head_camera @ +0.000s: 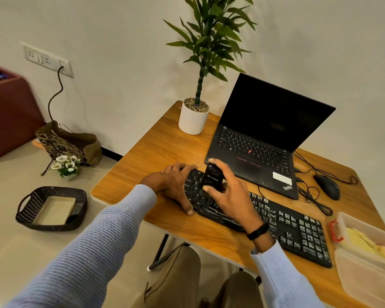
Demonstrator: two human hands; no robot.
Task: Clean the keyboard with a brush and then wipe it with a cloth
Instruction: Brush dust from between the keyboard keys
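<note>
Left hand (176, 185) spread flat on the left end of the keyboard (293, 227), thumb at the near edge, pressing down, gripping nothing. Right hand (229, 196) wrapped round the black brush (212, 177), thumb on one side and fingers on the other, holding it upright. Brush pointing down at the keys just beside the left hand; bristles hidden, so hard to say if touching. Lots of white dust on the keys out past the right wrist. Keys by the left hand looking darker and cleaner.

Probably the brushing step, with most of the keyboard left to do. Keep the left hand pressing down to stop any sliding on the table (156, 147). Sweep in short rows, one way only, away from the left hand and toward the dusty end. Tip the brush a little to reach down between the keys. Push softly to avoid popping off a key. Mind the laptop (253, 150) just beyond the right fingers, and the mouse (328, 186) with its wires further right. Yellow cloth (360, 241) lying in the clear box (365, 272), well off to the right of the right arm, ready for the wiping after.
</note>
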